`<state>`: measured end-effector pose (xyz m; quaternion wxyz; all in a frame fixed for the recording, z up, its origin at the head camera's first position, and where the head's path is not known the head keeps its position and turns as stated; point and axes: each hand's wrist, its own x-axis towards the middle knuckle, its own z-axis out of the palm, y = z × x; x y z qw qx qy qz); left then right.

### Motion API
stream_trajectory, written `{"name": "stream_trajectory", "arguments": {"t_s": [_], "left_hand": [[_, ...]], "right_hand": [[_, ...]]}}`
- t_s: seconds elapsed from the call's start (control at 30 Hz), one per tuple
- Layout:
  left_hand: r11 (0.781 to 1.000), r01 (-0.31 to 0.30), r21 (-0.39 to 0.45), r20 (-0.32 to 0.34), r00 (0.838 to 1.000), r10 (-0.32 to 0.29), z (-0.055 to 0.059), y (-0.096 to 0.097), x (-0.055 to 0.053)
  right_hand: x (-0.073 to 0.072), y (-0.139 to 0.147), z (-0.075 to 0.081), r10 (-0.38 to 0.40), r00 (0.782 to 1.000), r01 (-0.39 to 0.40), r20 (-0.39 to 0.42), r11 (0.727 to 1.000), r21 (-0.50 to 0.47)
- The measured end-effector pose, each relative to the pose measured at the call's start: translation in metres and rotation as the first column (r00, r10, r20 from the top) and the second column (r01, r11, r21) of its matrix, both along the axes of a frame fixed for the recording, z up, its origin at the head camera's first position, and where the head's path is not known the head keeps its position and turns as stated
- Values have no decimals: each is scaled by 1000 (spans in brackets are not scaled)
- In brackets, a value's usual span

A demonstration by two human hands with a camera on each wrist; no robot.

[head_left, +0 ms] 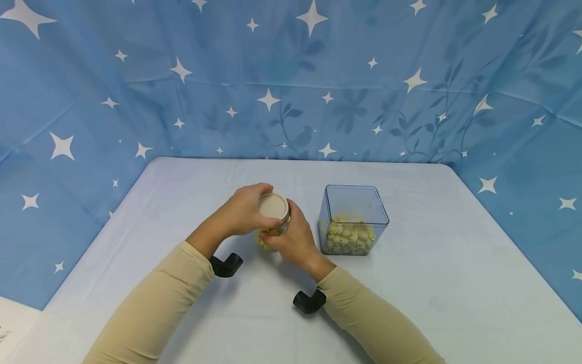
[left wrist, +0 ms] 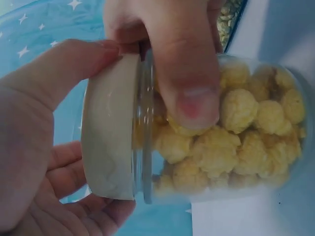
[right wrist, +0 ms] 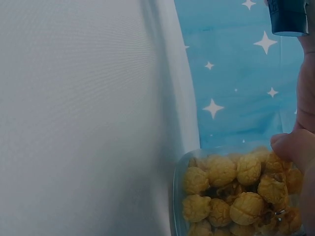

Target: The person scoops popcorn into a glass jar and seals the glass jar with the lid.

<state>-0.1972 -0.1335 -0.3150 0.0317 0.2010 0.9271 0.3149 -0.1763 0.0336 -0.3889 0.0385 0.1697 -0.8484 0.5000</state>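
A clear jar [left wrist: 221, 160] of round yellow popcorn is between my two hands, near the middle of the table. My left hand [head_left: 243, 208] grips its cream lid [head_left: 274, 206] from the left, thumb and fingers on opposite sides. The lid sits at the jar's mouth, with a narrow band of clear rim showing beside it in the left wrist view. My right hand [head_left: 297, 236] holds the jar's body from the right, its thumb lying across the clear wall. In the right wrist view the jar's lower part, full of popcorn [right wrist: 246, 209], shows beside the thumb.
Just right of my right hand stands a lidless clear square container [head_left: 345, 196], partly filled with popcorn [head_left: 350, 238]. Black curved mounts [head_left: 226, 265] are on both wrists. The white-covered table [head_left: 436, 283] ends at a blue star-patterned curtain [head_left: 345, 60].
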Motion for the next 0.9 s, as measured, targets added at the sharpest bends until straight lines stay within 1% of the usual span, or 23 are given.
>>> {"name": "stream_trajectory", "arguments": {"t_s": [0.1,0.2,0.33,0.43,0.5,0.6,0.67,0.73,0.83,0.9], "left_hand": [[1000,-24,-9,-4,1000,24,0,1,1],[1000,-18,8,13,1000,18,-1,-3,1],[998,35,51,40,998,-38,-3,-9,-1],[993,76,88,69,994,-82,-3,-12,-4],[988,104,117,92,989,-115,-4,-14,-6],[976,136,168,143,977,-160,-6,-17,-7],[971,127,202,177,971,-163,-8,-21,-7],[970,101,223,190,971,-145,-12,-26,-4],[969,50,242,190,977,-98,-22,-35,0],[964,37,265,190,978,-89,-32,-38,1]], "right_hand": [[0,-1,0,2,1000,-2,5,1000,2],[0,-2,0,3,1000,-3,-4,1000,0],[-1,-3,1,-1,1000,1,-8,1000,3],[-1,-3,1,-3,1000,3,-6,1000,5],[-1,-3,1,2,1000,-2,-1,1000,5],[-2,-1,1,15,1000,-15,17,1000,-5],[-3,1,2,31,999,-30,35,999,-12],[-4,4,4,57,997,-56,57,998,-22],[-5,9,8,99,992,-98,73,995,-28],[-7,13,11,136,989,-133,65,990,-44]]}}
